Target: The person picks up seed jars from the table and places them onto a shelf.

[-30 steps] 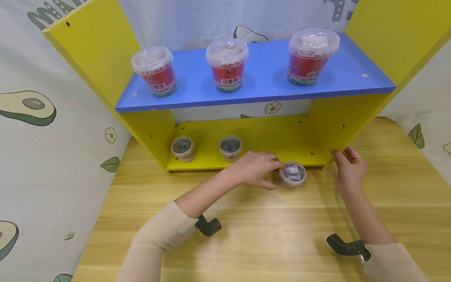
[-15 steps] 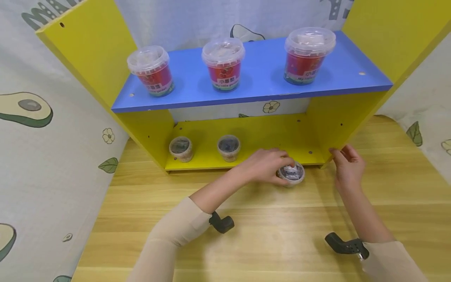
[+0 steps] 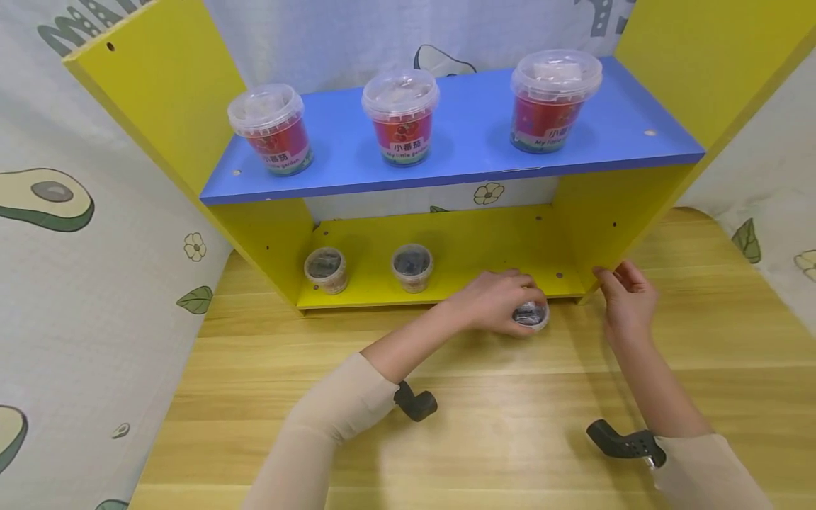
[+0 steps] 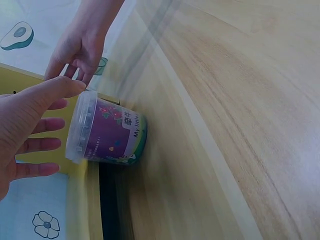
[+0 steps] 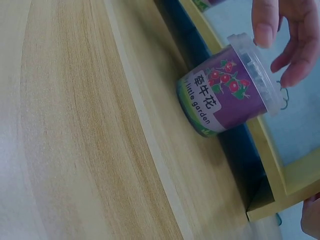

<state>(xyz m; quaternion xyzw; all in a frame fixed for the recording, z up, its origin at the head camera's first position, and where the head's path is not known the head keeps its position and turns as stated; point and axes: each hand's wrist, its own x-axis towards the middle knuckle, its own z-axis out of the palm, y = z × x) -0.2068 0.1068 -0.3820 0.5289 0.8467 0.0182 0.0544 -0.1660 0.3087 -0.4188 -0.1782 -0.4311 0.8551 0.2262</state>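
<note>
Head view, nearest first: pale wooden tabletop [image 3: 484, 425], smooth planks with long grain, and two beige sleeves coming in over its near edge, each with a black wrist mount. Further in, the left hand [image 3: 494, 303] sits on a small purple lidded cup [image 3: 532, 315], fingers spread over its clear ribbed lid, thumb at the rim; whether they actually clamp it I cannot tell. The left wrist view shows those fingers [image 4: 42, 142] fanned wide at the lid. The cup stands upright on the tabletop, just in front of the front edge of the yellow shelf unit [image 3: 446, 283], near its right-hand side panel. The right hand [image 3: 627, 297] has loosely bent fingers at that panel's front corner, gripping nothing that shows. In the right wrist view the cup [image 5: 227, 95] is a tapered plastic tub with a berry label, green at the base. Deeper in, two small lidded cups [image 3: 326, 269] stand on the yellow bottom board. Farthest, three red lidded cups [image 3: 400, 117] line the blue upper shelf [image 3: 472, 152], with avocado-print cloth [image 3: 51, 198] behind.
</note>
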